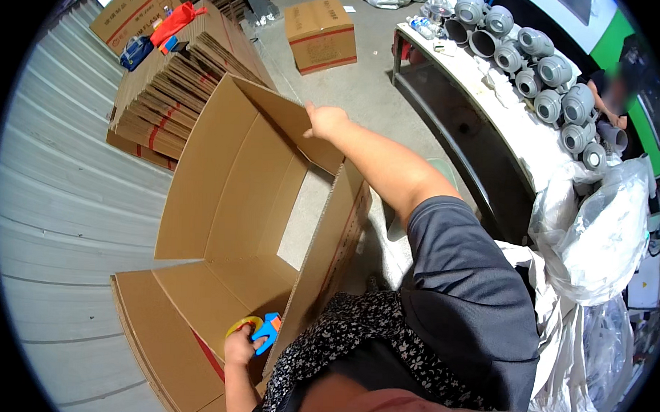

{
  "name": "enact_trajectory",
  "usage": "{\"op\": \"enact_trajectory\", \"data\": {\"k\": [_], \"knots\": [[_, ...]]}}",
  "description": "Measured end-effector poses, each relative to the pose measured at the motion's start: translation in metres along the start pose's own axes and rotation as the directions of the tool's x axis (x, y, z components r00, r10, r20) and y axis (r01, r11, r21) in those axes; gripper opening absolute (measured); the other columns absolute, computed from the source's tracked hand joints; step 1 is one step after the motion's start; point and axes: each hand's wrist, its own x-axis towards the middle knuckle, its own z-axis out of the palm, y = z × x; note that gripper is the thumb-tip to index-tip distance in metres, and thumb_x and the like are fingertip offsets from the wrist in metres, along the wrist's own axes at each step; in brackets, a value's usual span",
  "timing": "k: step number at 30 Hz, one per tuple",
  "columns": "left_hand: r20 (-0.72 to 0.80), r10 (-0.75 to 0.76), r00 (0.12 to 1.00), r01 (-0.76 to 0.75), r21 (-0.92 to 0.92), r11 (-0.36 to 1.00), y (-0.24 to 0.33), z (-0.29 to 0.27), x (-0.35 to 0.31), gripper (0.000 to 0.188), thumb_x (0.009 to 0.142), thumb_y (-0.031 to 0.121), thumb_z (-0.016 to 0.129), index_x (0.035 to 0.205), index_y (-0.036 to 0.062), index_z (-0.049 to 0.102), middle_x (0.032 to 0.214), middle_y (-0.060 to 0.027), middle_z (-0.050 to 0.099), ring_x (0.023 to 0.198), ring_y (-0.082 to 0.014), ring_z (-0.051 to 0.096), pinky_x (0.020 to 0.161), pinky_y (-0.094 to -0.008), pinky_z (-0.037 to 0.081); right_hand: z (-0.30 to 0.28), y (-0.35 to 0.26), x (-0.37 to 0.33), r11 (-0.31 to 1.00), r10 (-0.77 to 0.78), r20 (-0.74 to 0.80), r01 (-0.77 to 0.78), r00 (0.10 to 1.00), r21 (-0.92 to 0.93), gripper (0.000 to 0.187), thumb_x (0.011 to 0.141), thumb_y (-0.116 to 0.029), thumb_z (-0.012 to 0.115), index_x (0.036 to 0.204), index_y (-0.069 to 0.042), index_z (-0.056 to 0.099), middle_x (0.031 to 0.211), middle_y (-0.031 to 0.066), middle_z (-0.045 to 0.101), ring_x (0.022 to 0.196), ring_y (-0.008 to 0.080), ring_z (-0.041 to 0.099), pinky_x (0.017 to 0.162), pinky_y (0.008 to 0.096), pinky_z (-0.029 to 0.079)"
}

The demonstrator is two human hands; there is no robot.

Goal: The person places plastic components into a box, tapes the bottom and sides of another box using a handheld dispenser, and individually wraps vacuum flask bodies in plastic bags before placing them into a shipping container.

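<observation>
A big brown cardboard box (229,181) stands unfolded in front of me, with its top and bottom open so the floor shows through. My right hand (327,123) reaches to its far right corner, with fingers over the top edge of the cardboard and partly hidden. Near the close end of the box, my left hand (241,345) is closed round a blue tape dispenser (268,332). A roll of yellowish tape (245,324) sits on that dispenser. Close by, more brown cardboard (173,331) leans at the left.
Flattened cartons (167,91) are stacked at the far left, carrying a red cloth (178,23) and a blue bag (137,52). A closed carton (321,35) stands on the floor. Several grey fittings (510,56) cover a white-topped bench (514,143); a person (603,99) is behind it. Plastic sheeting (594,230) hangs at right.
</observation>
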Motion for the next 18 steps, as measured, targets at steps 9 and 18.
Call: {"op": "enact_trajectory", "data": {"k": [9, 18], "knots": [[-0.627, -0.271, 0.73, 0.007, -0.39, 0.921, -0.025, -0.035, -0.053, 0.045, 0.069, 0.029, 0.072, 0.104, 0.0028, 0.058, 0.09, -0.0159, 0.064, 0.082, -0.0323, 0.06, 0.074, -0.0385, 0.048, -0.064, 0.091, -0.1, 0.997, -0.076, 0.459, 0.081, 0.885, 0.007, 0.041, 0.075, -0.012, 0.054, 0.115, -0.009, 0.05, 0.105, 0.02, 0.059, 0.098, 0.0358, 0.055, 0.082, 0.043, 0.044], [-0.566, -0.57, 0.596, 0.052, -0.681, 0.73, -0.07, -0.049, 0.022, 0.039, 0.083, 0.03, 0.059, 0.108, -0.0001, 0.056, 0.09, -0.0136, 0.064, 0.081, -0.0183, 0.06, 0.074, -0.03, 0.047, -0.019, 0.0, -0.17, 0.848, -0.425, 0.842, 0.472, 0.332, 0.242, 0.073, 0.074, -0.033, 0.065, 0.124, 0.009, 0.031, 0.087, 0.0255, 0.061, 0.086, 0.0388, 0.059, 0.074, 0.0424, 0.047]]}}
